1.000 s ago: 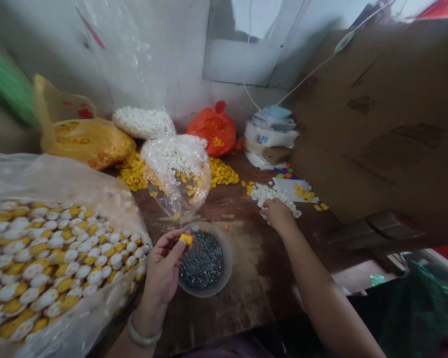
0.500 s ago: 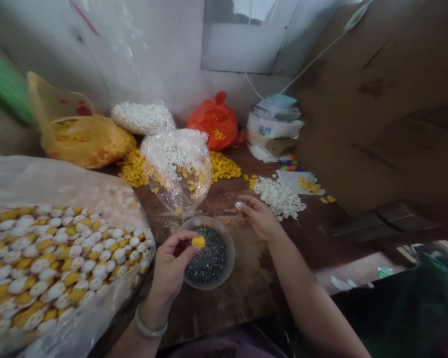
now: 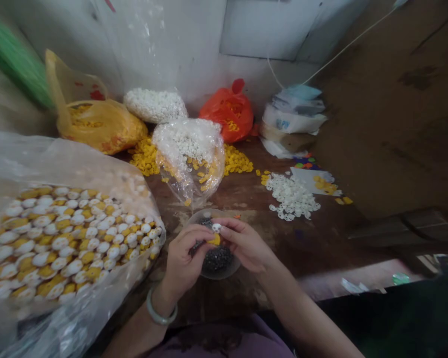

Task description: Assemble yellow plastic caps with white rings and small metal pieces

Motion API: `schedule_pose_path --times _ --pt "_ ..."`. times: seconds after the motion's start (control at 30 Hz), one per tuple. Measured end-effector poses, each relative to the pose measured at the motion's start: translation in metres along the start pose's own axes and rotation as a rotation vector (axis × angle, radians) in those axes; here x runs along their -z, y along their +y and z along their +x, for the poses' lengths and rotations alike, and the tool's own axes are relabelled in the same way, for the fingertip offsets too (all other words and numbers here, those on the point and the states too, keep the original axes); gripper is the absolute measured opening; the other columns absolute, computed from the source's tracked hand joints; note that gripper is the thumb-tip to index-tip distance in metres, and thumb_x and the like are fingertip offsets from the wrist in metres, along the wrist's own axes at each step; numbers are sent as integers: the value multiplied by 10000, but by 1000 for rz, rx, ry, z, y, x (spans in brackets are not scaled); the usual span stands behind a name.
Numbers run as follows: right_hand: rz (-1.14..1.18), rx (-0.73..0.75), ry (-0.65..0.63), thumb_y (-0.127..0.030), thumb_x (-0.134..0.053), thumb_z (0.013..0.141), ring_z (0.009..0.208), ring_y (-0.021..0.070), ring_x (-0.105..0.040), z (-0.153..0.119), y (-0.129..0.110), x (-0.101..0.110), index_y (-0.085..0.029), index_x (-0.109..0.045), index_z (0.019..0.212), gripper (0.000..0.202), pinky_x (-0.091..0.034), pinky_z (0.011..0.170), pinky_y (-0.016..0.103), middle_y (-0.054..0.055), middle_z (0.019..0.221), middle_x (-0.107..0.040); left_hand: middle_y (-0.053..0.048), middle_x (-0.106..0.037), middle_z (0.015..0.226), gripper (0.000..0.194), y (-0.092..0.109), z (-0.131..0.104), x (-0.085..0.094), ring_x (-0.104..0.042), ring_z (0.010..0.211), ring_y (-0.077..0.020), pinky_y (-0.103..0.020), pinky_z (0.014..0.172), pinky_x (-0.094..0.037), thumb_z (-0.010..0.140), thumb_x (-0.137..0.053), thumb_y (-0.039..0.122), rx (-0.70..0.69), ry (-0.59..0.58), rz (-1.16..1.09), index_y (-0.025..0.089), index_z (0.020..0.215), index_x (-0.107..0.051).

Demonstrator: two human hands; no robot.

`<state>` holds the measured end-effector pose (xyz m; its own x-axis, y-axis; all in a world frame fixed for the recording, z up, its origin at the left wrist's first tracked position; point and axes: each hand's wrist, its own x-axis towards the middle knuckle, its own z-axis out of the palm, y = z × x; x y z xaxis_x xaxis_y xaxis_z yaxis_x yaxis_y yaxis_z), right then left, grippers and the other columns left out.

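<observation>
While the left hand pinched a yellow piece between thumb and fingers, the right hand gripped a small white piece just beside it, both above a bowl of dark bits near the front edge of the surface. Loose white pieces lay toward the right edge, a large clear bag of white-and-yellow pieces filled the front left corner, and a red bag stood by the back edge.

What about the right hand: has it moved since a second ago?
Yes. Judged against the white pile, the right hand has moved left and toward the person, now over the bowl.
</observation>
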<state>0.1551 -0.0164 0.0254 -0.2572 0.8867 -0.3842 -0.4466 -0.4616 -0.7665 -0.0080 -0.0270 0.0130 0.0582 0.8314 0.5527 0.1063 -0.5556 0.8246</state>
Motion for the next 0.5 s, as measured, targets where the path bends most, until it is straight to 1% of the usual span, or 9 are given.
schedule_pose_path --times 0.07,0.23,0.3,0.4,0.5 --pt "33 -20 -27 -355 -919 595 713 90 -612 -2 5 1 -199 -757 865 351 -495 682 189 -1 819 -693 -28 -712 859 190 1 0 0 -673 821 -135 -239 768 -541 785 -657 34 -25 3 -2 201 868 -696" --pt "140 -36 -103 -327 -900 644 664 63 -576 -2 15 2 -214 -737 841 280 -477 630 148 -32 780 -652 -29 -711 845 195 3 2 1 -677 807 -141 -248 755 -555 780 -660 27 -41 4 13 202 861 -693" --pt "171 -3 -97 -319 -892 658 679 67 -582 -2 13 1 -227 -734 849 265 -482 650 155 -36 802 -656 -28 -712 839 185 3 2 2 -678 798 -142 -250 747 -560 787 -660 38 -55 -22 8 203 865 -691" --pt "158 74 -77 -326 -883 669 742 94 -601 -4 10 -3 -256 -740 929 305 -493 711 192 -26 863 -676 -34 -707 856 185 3 2 2 -677 803 -137 -240 737 -562 808 -637 44 -119 -67 38 199 895 -687" --pt "68 137 -54 -362 -884 660 836 124 -611 -7 14 -10 -260 -758 942 325 -485 798 228 -5 909 -694 -41 -698 891 228 1 0 1 -671 837 -134 -240 759 -558 817 -598 8 -174 -33 122 194 921 -678"
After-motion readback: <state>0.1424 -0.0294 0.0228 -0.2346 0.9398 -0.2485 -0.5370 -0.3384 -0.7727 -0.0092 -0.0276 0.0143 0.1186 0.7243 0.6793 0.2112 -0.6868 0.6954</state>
